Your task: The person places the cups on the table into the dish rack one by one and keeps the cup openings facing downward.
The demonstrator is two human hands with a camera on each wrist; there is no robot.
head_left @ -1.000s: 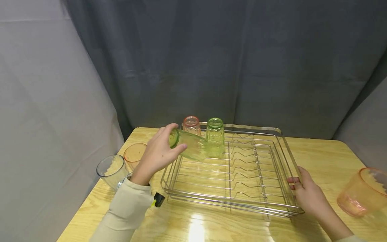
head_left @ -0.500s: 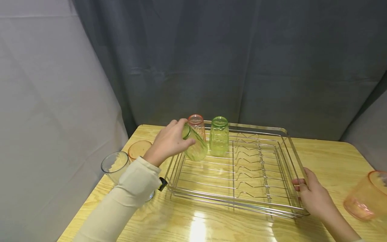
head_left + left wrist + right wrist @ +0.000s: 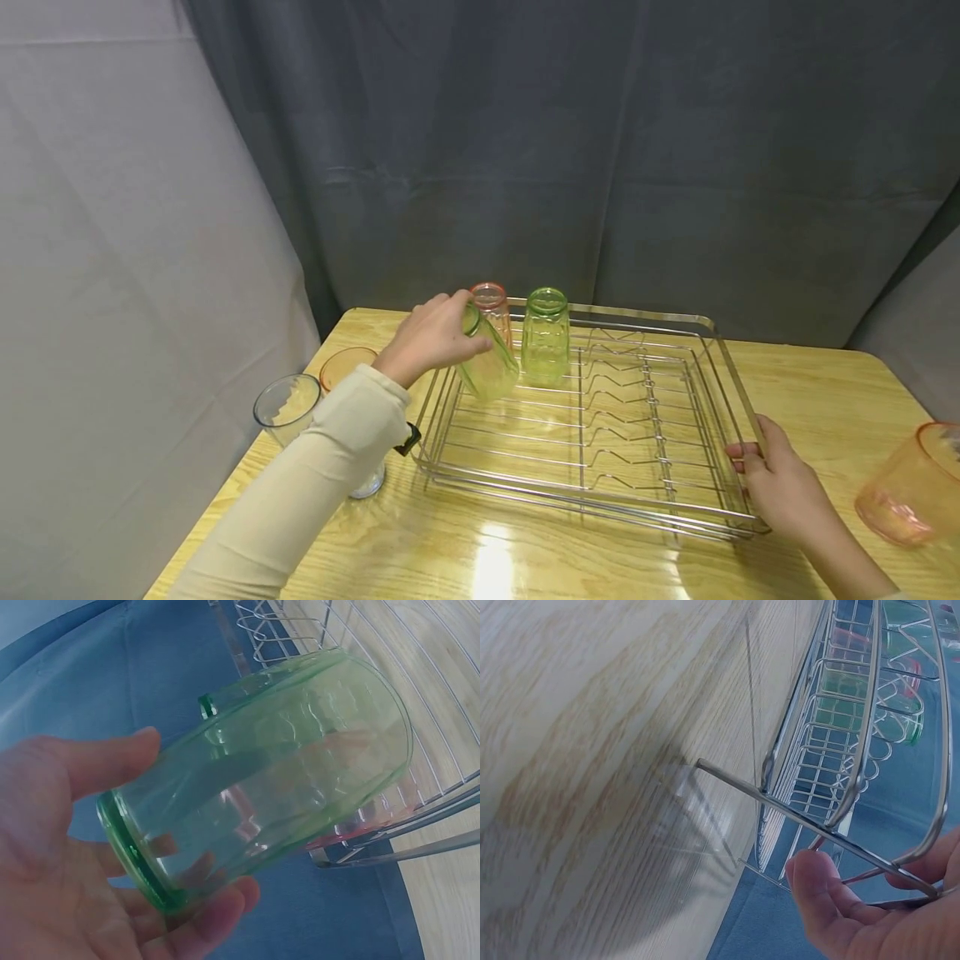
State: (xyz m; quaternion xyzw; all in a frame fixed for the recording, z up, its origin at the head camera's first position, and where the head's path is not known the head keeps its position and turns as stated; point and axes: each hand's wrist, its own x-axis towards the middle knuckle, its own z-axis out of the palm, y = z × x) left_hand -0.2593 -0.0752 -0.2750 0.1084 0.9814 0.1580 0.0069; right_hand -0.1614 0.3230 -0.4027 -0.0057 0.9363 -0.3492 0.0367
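My left hand (image 3: 435, 337) grips a green tumbler (image 3: 277, 772) near its thick base, thumb on one side and fingers on the other. The tumbler is tilted, base up and mouth low, over the left part of a wire dish rack (image 3: 581, 417). Behind it an upside-down pink tumbler (image 3: 491, 302) stands in the rack, partly hidden by the hand and the held glass. Just right, another green tumbler (image 3: 546, 337) is upside down in the rack. My right hand (image 3: 787, 483) holds the rack's right side rail, fingers curled round the metal in the right wrist view.
Left of the rack stand a clear glass with a blue rim (image 3: 288, 404) and an orange cup (image 3: 347, 367), partly hidden by the left sleeve. Another orange cup (image 3: 903, 492) stands at the table's right. Grey curtains (image 3: 465, 167) hang behind the wooden table (image 3: 420, 550).
My left hand has moved right and slightly up over the rack, and the green tumbler has turned from nearly lying flat to more upright, mouth down. My right hand keeps its hold on the rack.
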